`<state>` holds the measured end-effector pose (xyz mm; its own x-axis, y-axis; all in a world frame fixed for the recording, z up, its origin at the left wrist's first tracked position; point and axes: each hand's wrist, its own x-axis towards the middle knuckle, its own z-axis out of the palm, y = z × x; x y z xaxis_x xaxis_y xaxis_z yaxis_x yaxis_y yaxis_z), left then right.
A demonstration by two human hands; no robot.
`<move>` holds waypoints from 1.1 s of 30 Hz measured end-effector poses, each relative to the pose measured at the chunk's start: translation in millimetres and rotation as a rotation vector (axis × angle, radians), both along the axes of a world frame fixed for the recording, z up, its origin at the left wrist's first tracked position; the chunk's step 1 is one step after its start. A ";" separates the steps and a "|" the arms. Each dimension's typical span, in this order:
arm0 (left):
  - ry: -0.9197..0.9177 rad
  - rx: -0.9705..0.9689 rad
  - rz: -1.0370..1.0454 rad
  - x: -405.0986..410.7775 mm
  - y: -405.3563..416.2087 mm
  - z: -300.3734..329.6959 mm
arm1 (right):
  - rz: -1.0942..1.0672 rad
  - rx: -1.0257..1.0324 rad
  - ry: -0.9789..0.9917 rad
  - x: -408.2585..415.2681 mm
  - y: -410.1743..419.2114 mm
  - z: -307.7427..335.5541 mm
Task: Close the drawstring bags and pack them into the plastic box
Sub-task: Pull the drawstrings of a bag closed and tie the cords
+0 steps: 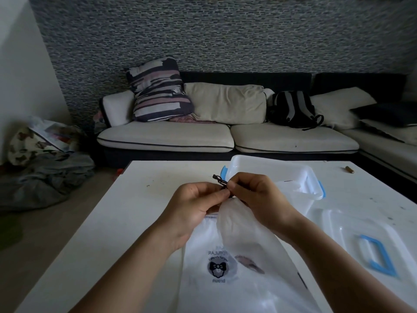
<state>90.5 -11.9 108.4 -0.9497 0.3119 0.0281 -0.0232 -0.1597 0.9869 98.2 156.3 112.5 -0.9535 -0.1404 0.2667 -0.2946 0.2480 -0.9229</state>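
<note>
Both hands meet just in front of the box point(274, 170), over the middle of the white table point(108, 227). The left hand point(196, 206) has its fingers curled inward, thumb and fingertips pinching the dark drawstring point(220, 180) at the gathered neck of a translucent bag point(243, 242). The right hand point(255, 195) is curled the same way and pinches the same cord from the other side, its fingertips touching those of the left hand. A short knotted end of the drawstring sticks up past the fingers toward the box.

The held bag hangs down from the pinch toward the person, its body resting on the table below the forearms. Under it lies a second bag point(203, 263), flat, with a dark round logo and printed words facing up. Both bags are on the near side of the box, outside it.

The box is clear plastic with blue clips, open, with some pale plastic showing inside at its right end; what that is cannot be told. Its lid point(352, 240) lies flat on the table to the right of the box and nearer the person, blue handle up. A small brown stub point(349, 170) sits to the right of the box, well apart. Beyond the box stands a sofa point(180, 138) with a striped cushion point(158, 91) and a black backpack point(293, 109).
</note>
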 end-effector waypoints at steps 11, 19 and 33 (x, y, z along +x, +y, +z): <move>0.334 -0.450 0.189 -2.2 -17.1 7.6 | -0.044 0.222 0.076 -1.7 1.2 -2.6; 0.701 -0.736 0.237 -2.8 -17.4 -4.2 | 0.003 0.107 -0.059 0.5 -4.7 -4.3; 0.962 -0.589 0.373 9.5 -0.1 -5.0 | 0.027 0.030 -0.049 -0.4 -3.0 -4.9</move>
<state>100.0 -12.0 103.4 -0.6516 0.2246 0.7246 0.7196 0.4852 0.4967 97.9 153.3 107.6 -0.9610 -0.1733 0.2153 -0.2565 0.2688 -0.9284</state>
